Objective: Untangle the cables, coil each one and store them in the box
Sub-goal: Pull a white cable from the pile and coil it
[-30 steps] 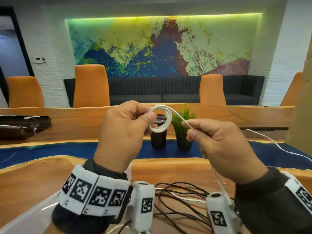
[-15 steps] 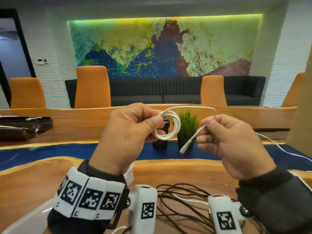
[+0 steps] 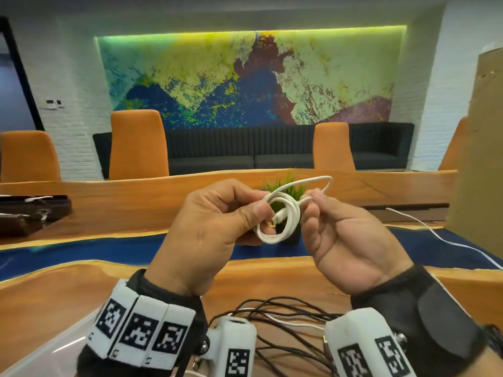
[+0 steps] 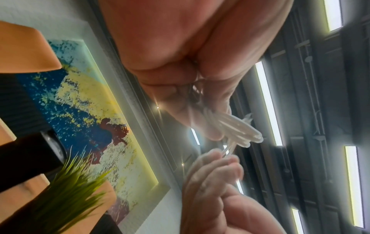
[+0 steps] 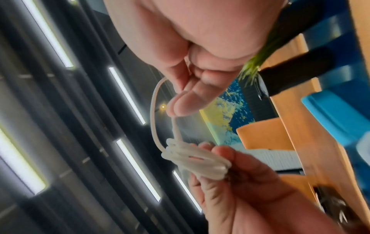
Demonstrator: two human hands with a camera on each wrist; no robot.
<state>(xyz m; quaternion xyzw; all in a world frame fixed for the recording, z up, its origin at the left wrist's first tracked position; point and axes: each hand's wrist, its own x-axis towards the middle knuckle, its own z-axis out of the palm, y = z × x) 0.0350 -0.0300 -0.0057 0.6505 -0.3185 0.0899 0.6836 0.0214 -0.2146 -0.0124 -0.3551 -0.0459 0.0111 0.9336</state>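
A white cable (image 3: 283, 216) is wound into a small coil held up in front of me, above the table. My left hand (image 3: 217, 229) pinches the coil between thumb and fingers (image 5: 220, 161). My right hand (image 3: 340, 235) pinches the cable's free end (image 5: 172, 109) just right of the coil, and a short loose loop (image 3: 324, 183) arcs above it. The plug tip pokes into the coil's middle. The left wrist view shows the coil (image 4: 238, 129) edge-on between both hands. A tangle of black cables (image 3: 285, 322) with a white strand lies on the table below my wrists.
A clear plastic box edge (image 3: 49, 349) shows at the lower left. Another white cable (image 3: 441, 238) trails across the table at right, beside a tall cardboard flap (image 3: 481, 148). A potted grass plant (image 3: 288, 189) stands behind the coil. Dark trays (image 3: 32, 210) sit at far left.
The right hand has brought the cable's free end up and leftward to the coil, pushing the plug into its middle. The coil has gained a turn and the loose loop has shrunk.
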